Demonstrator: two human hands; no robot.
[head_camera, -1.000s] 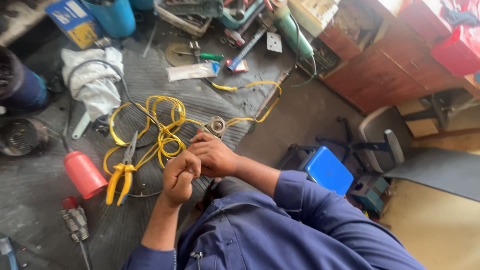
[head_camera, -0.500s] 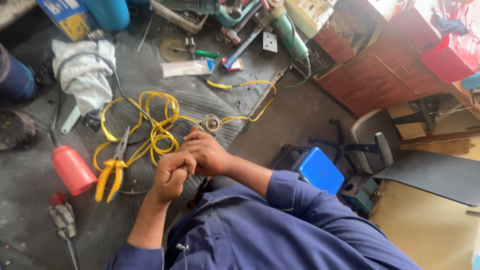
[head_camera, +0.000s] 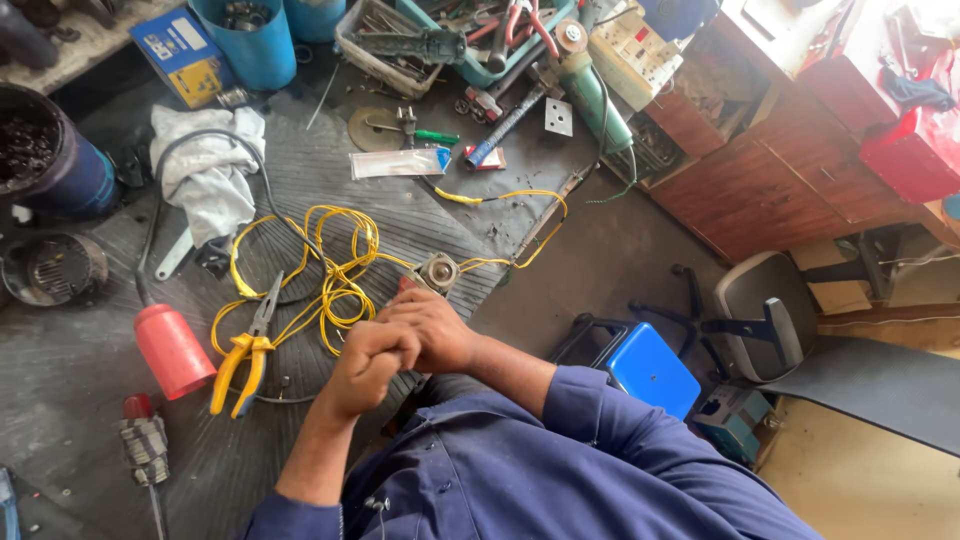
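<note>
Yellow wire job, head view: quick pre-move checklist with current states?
1. Both hands on the work: left hand and right hand clasped together over the yellow wire - ok.
2. What the hands pinch: hidden by the fingers - cannot tell.
3. Wire untangled: loops cross and overlap on the mat - not ok.
4. Yellow-handled pliers within sight: lying beside the left hand, untouched - ok.
5. Small metal part at the wire's far side: just beyond the right hand; contact cannot tell.
</note>
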